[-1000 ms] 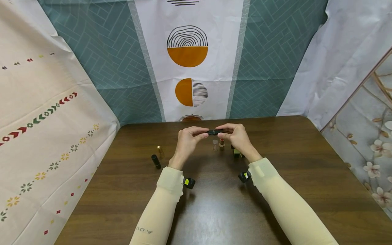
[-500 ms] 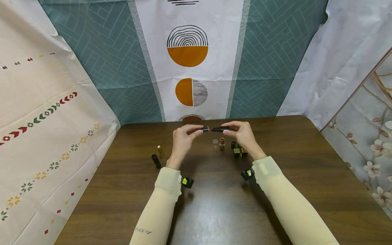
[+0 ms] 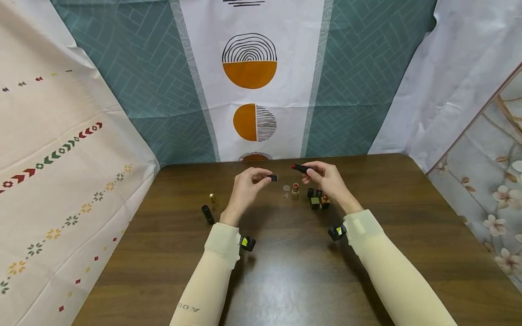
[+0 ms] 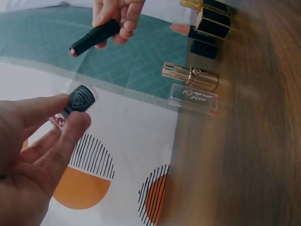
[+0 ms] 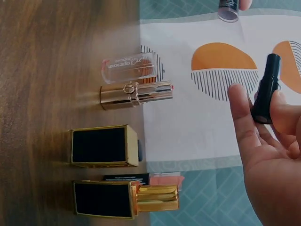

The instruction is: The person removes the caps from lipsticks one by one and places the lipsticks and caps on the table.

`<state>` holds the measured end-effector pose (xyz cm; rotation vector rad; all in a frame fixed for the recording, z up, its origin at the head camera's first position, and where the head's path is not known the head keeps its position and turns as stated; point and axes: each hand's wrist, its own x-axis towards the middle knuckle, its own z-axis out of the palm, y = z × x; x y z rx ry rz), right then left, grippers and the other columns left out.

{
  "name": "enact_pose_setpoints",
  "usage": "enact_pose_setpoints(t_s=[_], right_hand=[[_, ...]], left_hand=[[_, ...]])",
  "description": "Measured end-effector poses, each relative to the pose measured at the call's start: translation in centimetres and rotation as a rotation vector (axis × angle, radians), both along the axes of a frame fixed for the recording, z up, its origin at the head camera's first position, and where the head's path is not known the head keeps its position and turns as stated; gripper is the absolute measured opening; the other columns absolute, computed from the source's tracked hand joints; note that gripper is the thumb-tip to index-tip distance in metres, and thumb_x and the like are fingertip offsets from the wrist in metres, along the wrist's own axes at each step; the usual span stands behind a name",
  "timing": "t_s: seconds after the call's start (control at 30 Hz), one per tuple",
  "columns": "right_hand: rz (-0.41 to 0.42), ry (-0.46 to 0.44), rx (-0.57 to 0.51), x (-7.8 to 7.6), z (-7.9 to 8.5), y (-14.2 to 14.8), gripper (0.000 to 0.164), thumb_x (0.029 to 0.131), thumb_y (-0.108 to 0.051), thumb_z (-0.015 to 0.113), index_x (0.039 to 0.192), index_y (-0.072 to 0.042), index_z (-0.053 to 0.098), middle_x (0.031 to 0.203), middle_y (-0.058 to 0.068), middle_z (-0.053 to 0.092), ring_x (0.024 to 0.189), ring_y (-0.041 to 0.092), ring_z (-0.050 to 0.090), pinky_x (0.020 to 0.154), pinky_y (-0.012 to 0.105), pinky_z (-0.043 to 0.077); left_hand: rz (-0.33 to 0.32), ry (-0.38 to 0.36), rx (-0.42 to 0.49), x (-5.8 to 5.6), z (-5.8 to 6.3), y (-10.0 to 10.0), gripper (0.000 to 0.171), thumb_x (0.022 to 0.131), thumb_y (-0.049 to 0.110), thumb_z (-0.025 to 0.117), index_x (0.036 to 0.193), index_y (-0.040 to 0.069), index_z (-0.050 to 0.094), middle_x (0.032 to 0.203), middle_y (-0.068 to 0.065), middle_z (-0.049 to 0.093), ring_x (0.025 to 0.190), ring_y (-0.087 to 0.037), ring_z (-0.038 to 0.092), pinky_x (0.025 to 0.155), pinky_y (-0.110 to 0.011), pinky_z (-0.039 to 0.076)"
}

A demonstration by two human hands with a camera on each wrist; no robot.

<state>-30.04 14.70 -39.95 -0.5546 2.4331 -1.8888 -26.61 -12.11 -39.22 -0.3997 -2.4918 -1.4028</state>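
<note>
Over the far part of the table, my left hand point(image 3: 246, 189) pinches a small dark lipstick cap point(image 4: 81, 100) with a clear rim between thumb and fingertips. To its right, my right hand point(image 3: 329, 182) holds a slim black lipstick point(image 3: 301, 168) with thumb and fingers. Its red tip point(image 4: 73, 51) is bare and points toward the cap, with a gap between the two. In the right wrist view the black lipstick point(image 5: 267, 92) stands tilted in the hand, and the cap point(image 5: 229, 12) shows at the top edge.
Below the hands stand a clear cap point(image 3: 286, 193), a rose-gold lipstick point(image 3: 295, 192), a square black-and-gold cap point(image 5: 99, 146) and a gold-necked black lipstick point(image 5: 103, 199). A pink lipstick point(image 4: 181, 28) is beside them. A black tube point(image 3: 207, 214) and gold lipstick point(image 3: 213, 199) stand left.
The black lipstick and its cap have come apart. My right hand has drawn the lipstick to the right and tilted it; the cap stays in my left hand.
</note>
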Motion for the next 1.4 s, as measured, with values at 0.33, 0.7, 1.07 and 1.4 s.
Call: enact_pose_setpoints(t_s=[0.33,0.7,1.07,1.4], right_hand=[[0.119,-0.122,-0.197,-0.1,-0.7,0.3,0.038,0.111,-0.016,0.051,0.141,0.007,0.046,0.104,0.021,0.071,0.084,0.017,0.074,0.091,0.041,0.059],[0.089,-0.077,-0.037,0.0,-0.7,0.3,0.038,0.110,-0.015,0.055,0.141,0.007,0.054,0.117,0.031,0.064,0.089,0.027,0.070,0.089,0.044,0.059],[0.051,-0.058,0.156,0.3,-0.1,-0.1,0.036,0.103,-0.022,0.070,0.129,0.001,0.065,0.099,0.017,0.067,0.077,0.044,0.058,0.068,0.044,0.053],[0.099,0.010,0.359,0.2,-0.9,-0.3,0.028,0.096,-0.017,0.077,0.116,0.000,0.069,0.103,0.012,0.075,0.095,0.028,0.070,0.079,0.036,0.055]], left_hand=[[-0.043,-0.031,-0.048,-0.3,-0.5,0.8,0.017,0.099,0.015,0.073,0.115,0.012,0.080,0.113,-0.006,0.069,0.100,-0.022,0.073,0.089,-0.037,0.058],[-0.102,-0.073,-0.092,-0.5,-0.7,1.4,0.020,0.099,0.014,0.074,0.117,0.007,0.075,0.108,-0.004,0.069,0.101,-0.023,0.071,0.088,-0.039,0.058],[-0.117,-0.090,-0.141,-0.7,-1.3,2.3,0.024,0.098,0.015,0.073,0.122,0.011,0.074,0.108,-0.004,0.073,0.100,-0.021,0.071,0.091,-0.039,0.057],[-0.131,-0.130,-0.196,-1.1,-2.4,3.2,0.019,0.096,0.013,0.076,0.114,0.006,0.075,0.105,0.000,0.075,0.094,-0.016,0.071,0.088,-0.035,0.057]])
